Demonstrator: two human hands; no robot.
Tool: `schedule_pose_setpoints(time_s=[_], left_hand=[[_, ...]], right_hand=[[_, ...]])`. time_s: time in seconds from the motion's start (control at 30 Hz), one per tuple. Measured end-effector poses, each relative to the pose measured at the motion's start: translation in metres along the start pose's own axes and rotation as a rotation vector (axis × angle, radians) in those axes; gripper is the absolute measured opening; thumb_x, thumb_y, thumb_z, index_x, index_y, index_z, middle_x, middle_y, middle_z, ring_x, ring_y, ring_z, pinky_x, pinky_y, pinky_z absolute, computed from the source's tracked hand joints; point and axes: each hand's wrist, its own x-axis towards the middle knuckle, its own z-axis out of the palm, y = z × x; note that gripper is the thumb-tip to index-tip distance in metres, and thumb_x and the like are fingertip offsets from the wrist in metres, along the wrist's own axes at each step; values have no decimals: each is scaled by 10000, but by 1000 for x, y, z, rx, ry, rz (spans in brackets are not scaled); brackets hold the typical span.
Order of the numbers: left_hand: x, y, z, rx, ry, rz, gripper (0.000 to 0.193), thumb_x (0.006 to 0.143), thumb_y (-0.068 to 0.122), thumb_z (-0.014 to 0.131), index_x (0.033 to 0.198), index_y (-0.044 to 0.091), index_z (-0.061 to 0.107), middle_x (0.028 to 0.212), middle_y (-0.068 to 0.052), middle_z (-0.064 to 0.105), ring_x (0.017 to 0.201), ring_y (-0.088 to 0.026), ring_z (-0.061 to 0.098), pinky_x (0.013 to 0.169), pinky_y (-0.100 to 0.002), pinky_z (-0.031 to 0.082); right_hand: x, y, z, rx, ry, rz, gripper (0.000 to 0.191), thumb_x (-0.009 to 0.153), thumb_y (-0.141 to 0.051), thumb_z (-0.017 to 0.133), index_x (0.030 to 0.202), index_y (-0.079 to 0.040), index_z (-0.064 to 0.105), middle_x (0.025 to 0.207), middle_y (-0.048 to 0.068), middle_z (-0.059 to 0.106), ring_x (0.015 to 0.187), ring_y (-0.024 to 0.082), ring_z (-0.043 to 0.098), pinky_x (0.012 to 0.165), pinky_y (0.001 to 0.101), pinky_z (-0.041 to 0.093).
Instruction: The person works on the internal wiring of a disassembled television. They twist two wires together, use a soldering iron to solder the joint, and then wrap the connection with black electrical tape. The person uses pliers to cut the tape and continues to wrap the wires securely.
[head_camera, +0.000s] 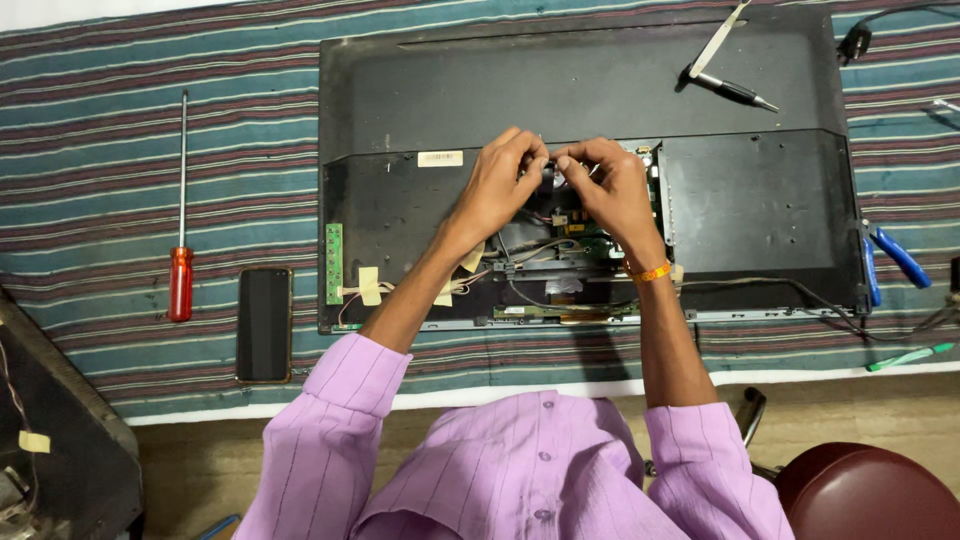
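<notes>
Small part (551, 172) sitting at the TV back (590, 90) centre, by the open board bay (560, 250); too small to ID. Both hands pinching on it: left hand (503, 183) coming from the left, right hand (610, 185) from the right, fingertips meeting, equally near. Wires trailing just below. Pen tool (735, 92) lying up right, screwdriver (181, 210) and phone (265, 323) well apart on left, blue pliers (900, 257) at right edge. Nothing blocking.
</notes>
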Motion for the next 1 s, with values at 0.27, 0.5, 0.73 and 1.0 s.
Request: schedule_pose_setpoints(time_s=[0.27,0.5,0.73,1.0], left_hand=[[-5,-5,5,73,54,144,93,945,55,657,990,-21,627,934,-148,608,856,-294,642,762,-389,519],[1,-21,7,-60,49,-38,128,946,109,679,1007,0,706,876,-90,661,748,-178,653,678,-317,532],[2,-33,11,-179,64,-106,132,953,128,697,1000,5,712,862,-60,714,753,-116,640,667,-280,527],[-2,-20,4,-112,95,-27,88,946,65,677,1007,8,704,892,-64,708,748,-129,640,668,-292,518]], right_hand=[[5,4,7,-59,40,-78,110,892,-95,773,953,-7,745,869,22,709,734,86,595,649,263,483],[-8,-7,10,-172,153,-230,222,958,-110,781,1111,11,675,997,99,668,853,176,603,686,296,473],[-41,-15,31,-50,131,-53,648,900,-97,784,1451,-22,451,1155,104,680,809,99,679,683,238,547],[-43,-33,19,655,5,136,700,969,-17,743,1574,-64,395,1091,82,720,889,82,643,748,221,503]])
